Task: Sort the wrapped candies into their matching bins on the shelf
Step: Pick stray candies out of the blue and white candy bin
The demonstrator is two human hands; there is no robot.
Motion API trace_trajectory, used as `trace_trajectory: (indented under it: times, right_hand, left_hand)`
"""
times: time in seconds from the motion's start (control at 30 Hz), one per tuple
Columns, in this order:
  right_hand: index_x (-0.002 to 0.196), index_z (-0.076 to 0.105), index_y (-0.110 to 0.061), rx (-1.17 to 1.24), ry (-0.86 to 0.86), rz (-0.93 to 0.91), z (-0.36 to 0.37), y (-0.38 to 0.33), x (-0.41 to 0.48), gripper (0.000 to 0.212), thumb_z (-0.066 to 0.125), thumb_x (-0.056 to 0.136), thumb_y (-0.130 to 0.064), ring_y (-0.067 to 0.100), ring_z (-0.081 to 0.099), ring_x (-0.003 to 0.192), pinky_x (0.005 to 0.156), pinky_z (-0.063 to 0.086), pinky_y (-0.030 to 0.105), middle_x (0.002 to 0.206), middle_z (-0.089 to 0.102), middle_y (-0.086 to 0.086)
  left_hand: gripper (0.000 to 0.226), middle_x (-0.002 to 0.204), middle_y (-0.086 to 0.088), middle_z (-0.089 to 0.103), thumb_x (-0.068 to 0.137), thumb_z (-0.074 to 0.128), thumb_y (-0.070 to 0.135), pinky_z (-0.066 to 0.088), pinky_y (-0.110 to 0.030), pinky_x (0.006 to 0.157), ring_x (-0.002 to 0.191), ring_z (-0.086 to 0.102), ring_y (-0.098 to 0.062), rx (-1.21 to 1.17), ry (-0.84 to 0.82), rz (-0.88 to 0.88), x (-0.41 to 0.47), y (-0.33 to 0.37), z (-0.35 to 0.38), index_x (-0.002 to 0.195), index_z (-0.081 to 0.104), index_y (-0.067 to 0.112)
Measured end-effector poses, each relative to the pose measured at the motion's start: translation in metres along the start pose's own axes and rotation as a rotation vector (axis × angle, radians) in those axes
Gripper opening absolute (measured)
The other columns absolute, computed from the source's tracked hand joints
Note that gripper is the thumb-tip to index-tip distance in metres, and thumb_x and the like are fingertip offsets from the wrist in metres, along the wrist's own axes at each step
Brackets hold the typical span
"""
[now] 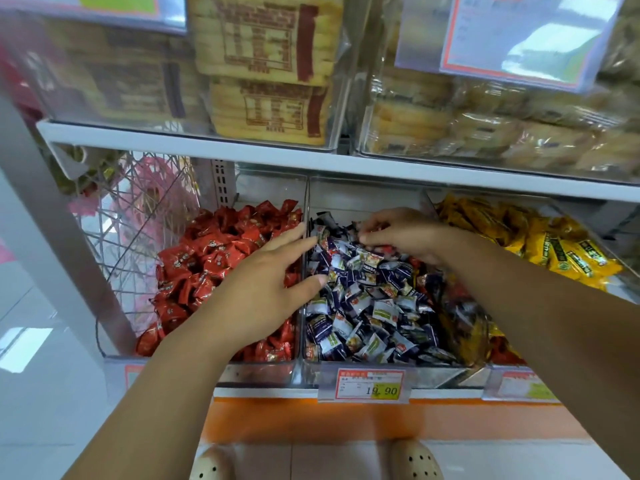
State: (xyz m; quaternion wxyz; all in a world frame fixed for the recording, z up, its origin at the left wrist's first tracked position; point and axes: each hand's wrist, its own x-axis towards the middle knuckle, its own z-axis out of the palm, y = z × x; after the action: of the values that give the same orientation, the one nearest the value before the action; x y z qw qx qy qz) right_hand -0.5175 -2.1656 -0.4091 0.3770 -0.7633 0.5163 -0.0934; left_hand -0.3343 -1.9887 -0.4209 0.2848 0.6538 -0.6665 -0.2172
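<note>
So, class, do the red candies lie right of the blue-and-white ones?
No, the red candies lie left of the blue-and-white candies.

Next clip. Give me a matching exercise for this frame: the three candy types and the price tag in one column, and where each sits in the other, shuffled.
Things
1. main heap of red candies
2. blue-and-white candies
3. yellow packets
4. 19.90 price tag

Places
A. in the right bin
B. on the front of the middle bin
C. in the left bin
D. filling the middle bin

Pairs: 1-C, 2-D, 3-A, 4-B
</note>
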Motion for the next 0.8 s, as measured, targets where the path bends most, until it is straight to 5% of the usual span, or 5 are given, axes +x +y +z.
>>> trace_trajectory:
  times: [0.13, 0.3, 0.5, 0.67, 0.8]
  right_hand:
    - [0.100, 0.065, -0.018, 0.108, 0.014, 0.025, -0.015, 0.010, -0.016, 0.010, 0.063, 0.091, -0.014, 0.012, 0.055, 0.068, 0.062, 0.046, 0.027, 0.088, 0.066, 0.006]
    - [0.123, 0.059, -0.026, -0.259, 0.148, -0.050, -0.015, -0.003, -0.013, 0.029, 0.047, 0.100, -0.016, 0.015, 0.059, 0.096, 0.073, 0.047, 0.022, 0.126, 0.057, -0.002]
    - [0.137, 0.051, -0.026, -0.554, -0.111, 0.006, 0.005, -0.001, 0.004, 0.055, 0.044, 0.094, 0.007, 0.011, 0.052, 0.089, 0.061, 0.049, 0.016, 0.155, 0.024, 0.003]
    - [0.124, 0.061, -0.014, -0.501, 0.032, -0.040, 0.008, 0.007, 0.002, 0.031, 0.056, 0.094, -0.005, 0.018, 0.054, 0.097, 0.076, 0.043, 0.019, 0.132, 0.046, 0.005]
    - [0.116, 0.062, -0.013, -0.117, 0.126, 0.020, -0.010, 0.005, -0.010, 0.022, 0.055, 0.095, -0.011, 0.010, 0.055, 0.066, 0.071, 0.054, 0.025, 0.085, 0.056, -0.003]
  left_hand:
    - [0.061, 0.154, 0.027, 0.011, 0.090, 0.054, 0.046, 0.009, -0.014, 0.106, 0.132, 0.011, 0.013, 0.006, 0.037, 0.003, 0.000, 0.003, 0.003, 0.146, 0.032, 0.038]
    - [0.058, 0.155, 0.026, 0.009, 0.091, 0.054, 0.044, 0.012, -0.019, 0.110, 0.142, 0.013, 0.002, 0.010, 0.042, -0.007, -0.001, 0.007, 0.006, 0.145, 0.033, 0.039]
    - [0.060, 0.155, 0.027, 0.009, 0.090, 0.055, 0.045, 0.012, -0.020, 0.112, 0.141, 0.012, 0.004, -0.001, 0.016, -0.006, 0.002, 0.002, 0.004, 0.145, 0.033, 0.038]
    - [0.059, 0.154, 0.029, 0.009, 0.090, 0.056, 0.043, 0.010, -0.015, 0.108, 0.140, 0.013, 0.006, -0.017, 0.013, -0.004, 0.003, -0.001, 0.004, 0.145, 0.034, 0.038]
    - [0.058, 0.154, 0.029, 0.008, 0.091, 0.055, 0.043, 0.011, -0.017, 0.110, 0.141, 0.012, 0.006, -0.014, 0.013, -0.005, 0.001, 0.000, 0.004, 0.145, 0.034, 0.039]
